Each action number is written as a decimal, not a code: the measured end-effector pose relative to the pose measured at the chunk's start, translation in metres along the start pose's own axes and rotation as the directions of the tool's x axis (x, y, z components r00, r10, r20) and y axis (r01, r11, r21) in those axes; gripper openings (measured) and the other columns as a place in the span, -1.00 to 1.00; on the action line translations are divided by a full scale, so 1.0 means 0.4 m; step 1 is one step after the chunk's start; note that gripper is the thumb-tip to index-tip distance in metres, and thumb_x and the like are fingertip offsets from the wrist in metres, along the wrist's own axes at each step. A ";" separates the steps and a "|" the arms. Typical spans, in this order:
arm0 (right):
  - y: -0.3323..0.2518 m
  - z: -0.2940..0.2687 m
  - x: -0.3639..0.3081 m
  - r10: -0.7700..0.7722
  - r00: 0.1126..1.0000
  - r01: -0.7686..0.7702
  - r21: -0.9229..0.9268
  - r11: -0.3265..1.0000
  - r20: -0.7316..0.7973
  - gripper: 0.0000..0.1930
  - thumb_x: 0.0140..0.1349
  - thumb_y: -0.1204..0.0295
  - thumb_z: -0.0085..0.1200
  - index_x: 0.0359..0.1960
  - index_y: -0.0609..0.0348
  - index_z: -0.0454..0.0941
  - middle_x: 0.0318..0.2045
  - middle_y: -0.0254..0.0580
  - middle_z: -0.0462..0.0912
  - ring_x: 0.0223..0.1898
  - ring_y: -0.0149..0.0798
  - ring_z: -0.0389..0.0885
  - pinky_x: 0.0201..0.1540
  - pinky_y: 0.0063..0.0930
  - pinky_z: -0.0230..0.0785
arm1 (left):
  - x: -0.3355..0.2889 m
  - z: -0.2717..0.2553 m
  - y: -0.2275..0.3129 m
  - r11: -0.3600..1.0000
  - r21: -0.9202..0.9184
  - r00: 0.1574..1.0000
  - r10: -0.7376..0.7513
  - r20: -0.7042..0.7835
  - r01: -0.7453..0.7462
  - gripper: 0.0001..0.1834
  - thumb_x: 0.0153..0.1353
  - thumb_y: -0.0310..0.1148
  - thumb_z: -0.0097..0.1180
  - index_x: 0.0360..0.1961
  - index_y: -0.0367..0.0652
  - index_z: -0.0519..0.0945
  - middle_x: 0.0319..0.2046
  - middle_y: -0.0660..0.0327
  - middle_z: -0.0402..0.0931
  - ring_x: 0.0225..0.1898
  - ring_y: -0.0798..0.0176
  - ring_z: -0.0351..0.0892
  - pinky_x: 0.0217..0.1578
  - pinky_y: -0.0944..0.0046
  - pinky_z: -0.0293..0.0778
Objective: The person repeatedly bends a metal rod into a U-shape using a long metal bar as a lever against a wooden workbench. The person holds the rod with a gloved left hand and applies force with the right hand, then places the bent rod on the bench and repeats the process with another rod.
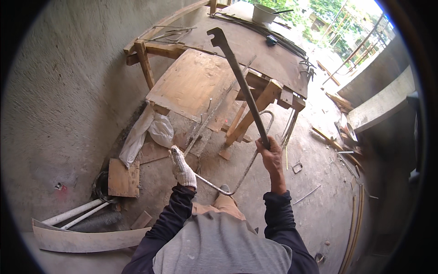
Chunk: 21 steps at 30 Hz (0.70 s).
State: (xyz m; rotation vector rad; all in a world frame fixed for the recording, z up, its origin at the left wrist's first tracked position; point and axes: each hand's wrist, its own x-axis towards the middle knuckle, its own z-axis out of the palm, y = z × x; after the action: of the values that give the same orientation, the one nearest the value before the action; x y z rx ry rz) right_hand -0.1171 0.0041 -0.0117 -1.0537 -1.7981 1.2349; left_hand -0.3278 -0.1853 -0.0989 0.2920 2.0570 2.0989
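Observation:
My left hand (183, 171), in a white knit glove, is closed around a bent steel rod (211, 184). This rod runs down from the glove, turns up in front of my legs and ends in a hooked curve beyond my right hand. Bare and closed, my right hand (272, 159) grips the lower end of a rebar bending bar (244, 86). The bar slants up and left, its notched head in the air over the workbench. Ahead of my left hand is a low wooden board (194, 82) with upright pins near its edge.
Behind the board stands a wooden workbench (255, 43) bearing long rods (287, 44) and a bucket (263, 14). White sacks (160, 130) and a wood block (123, 178) lie by the left wall. A small bent rod frame (297, 168) and scrap timber (335, 144) lie on the right floor.

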 end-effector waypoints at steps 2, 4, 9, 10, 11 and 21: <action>0.021 -0.014 0.051 0.008 0.999 -0.010 0.061 0.998 0.031 -0.91 0.24 0.46 0.19 -0.27 0.18 0.57 -0.55 -0.49 0.48 -0.47 -0.58 0.39 -0.38 -0.59 0.30 | 0.011 0.046 0.021 0.998 -0.050 0.999 0.037 -0.039 -0.039 -0.22 0.41 0.07 -0.10 0.37 -0.39 0.15 0.23 -0.10 0.34 0.23 0.09 0.38 0.25 0.19 0.27; 0.039 -0.026 0.091 0.050 0.997 -0.055 0.072 0.996 0.062 -0.91 0.25 0.48 0.18 -0.27 0.19 0.56 -0.56 -0.48 0.49 -0.48 -0.58 0.41 -0.38 -0.59 0.32 | 0.015 0.081 0.054 0.999 -0.037 0.994 -0.017 -0.106 0.013 -0.14 0.37 0.13 -0.05 0.35 -0.48 0.14 0.13 -0.15 0.42 0.11 0.07 0.49 0.15 0.20 0.37; 0.074 -0.039 0.130 0.089 0.978 -0.125 0.183 0.975 0.190 -0.88 0.27 0.47 0.17 -0.23 0.21 0.54 -0.55 -0.46 0.50 -0.50 -0.55 0.44 -0.40 -0.60 0.31 | 0.017 0.129 0.091 0.990 -0.062 0.948 -0.138 -0.287 0.126 -0.11 0.34 0.22 -0.07 0.30 -0.46 0.20 0.14 -0.15 0.42 0.14 0.05 0.48 0.12 0.18 0.40; 0.076 -0.042 0.135 0.081 0.974 -0.129 0.219 0.967 0.214 -0.89 0.27 0.47 0.17 -0.24 0.20 0.54 -0.55 -0.46 0.49 -0.50 -0.55 0.43 -0.41 -0.60 0.30 | 0.018 0.121 0.090 0.996 0.032 0.963 -0.072 -0.258 0.082 -0.12 0.35 0.22 -0.08 0.30 -0.45 0.21 0.15 -0.14 0.41 0.14 0.04 0.48 0.12 0.18 0.41; 0.077 -0.047 0.140 0.086 0.969 -0.141 0.228 0.964 0.233 -0.90 0.27 0.47 0.18 -0.26 0.20 0.53 -0.55 -0.47 0.49 -0.51 -0.55 0.42 -0.41 -0.61 0.28 | 0.013 0.112 0.087 0.994 0.097 0.976 -0.036 -0.215 0.058 -0.14 0.35 0.21 -0.09 0.30 -0.43 0.21 0.17 -0.14 0.40 0.14 0.03 0.49 0.12 0.17 0.41; 0.049 -0.078 0.191 0.060 0.935 -0.119 0.150 0.981 0.349 -0.87 0.27 0.42 0.20 -0.26 0.18 0.52 -0.52 -0.47 0.48 -0.48 -0.55 0.40 -0.40 -0.62 0.27 | -0.225 0.109 0.147 0.903 -0.041 0.904 -0.426 0.049 0.428 -0.56 0.33 0.04 0.09 -0.29 -0.20 0.48 -0.50 0.35 0.43 -0.53 0.46 0.39 -0.47 0.43 0.39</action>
State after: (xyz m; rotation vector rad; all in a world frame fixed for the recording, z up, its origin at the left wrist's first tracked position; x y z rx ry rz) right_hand -0.1173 0.0888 -0.0135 -0.8717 -1.8724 1.6821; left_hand -0.2293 -0.1686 -0.0402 -0.1203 1.8347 1.8534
